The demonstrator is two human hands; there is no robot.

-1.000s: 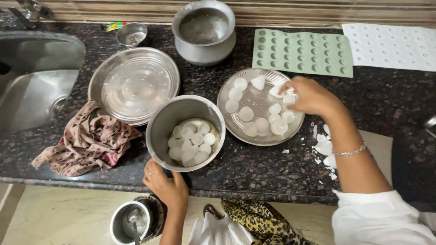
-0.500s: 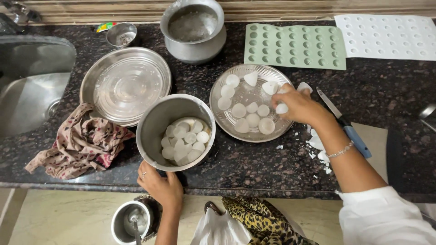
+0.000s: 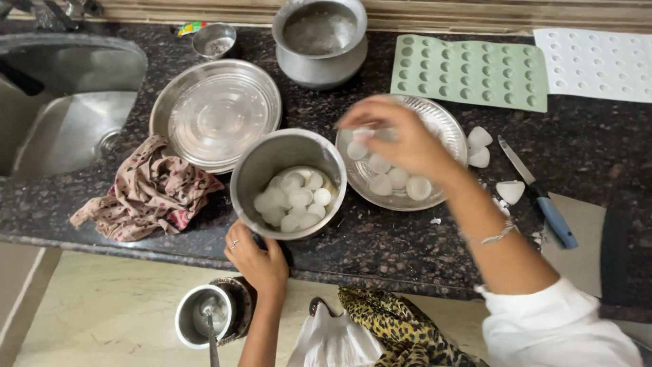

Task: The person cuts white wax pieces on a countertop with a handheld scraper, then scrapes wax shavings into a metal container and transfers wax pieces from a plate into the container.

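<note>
The left hand (image 3: 258, 261) rests at the near rim of a steel pot (image 3: 288, 182), fingers curled against its outer wall at the counter's edge. Inside the pot lies a heap of white dome-shaped pieces (image 3: 293, 199).

Just right of the pot, touching or nearly touching it, sits a shallow steel plate (image 3: 445, 122) with more of the same white pieces (image 3: 398, 178) on it. The right hand (image 3: 401, 136) hovers over this plate, blurred, its fingers bunched together and pointing toward the pot side; something white shows at the fingertips, but whether it is pinched there I cannot tell.

Beyond the right hand, farther from the body, lies a green mould tray (image 3: 468, 71) with rows of round hollows, and a white mould tray (image 3: 598, 64) beside that. To the right of the right wrist, a few loose white pieces (image 3: 479, 146) lie on the dark counter (image 3: 380, 238), next to a knife with a blue handle (image 3: 543, 200).

Left of the left hand lies a crumpled patterned cloth (image 3: 153, 194); beyond it an empty steel plate (image 3: 216, 114), and then the sink (image 3: 64, 109). A round steel vessel (image 3: 320, 41) stands at the far edge.
</note>
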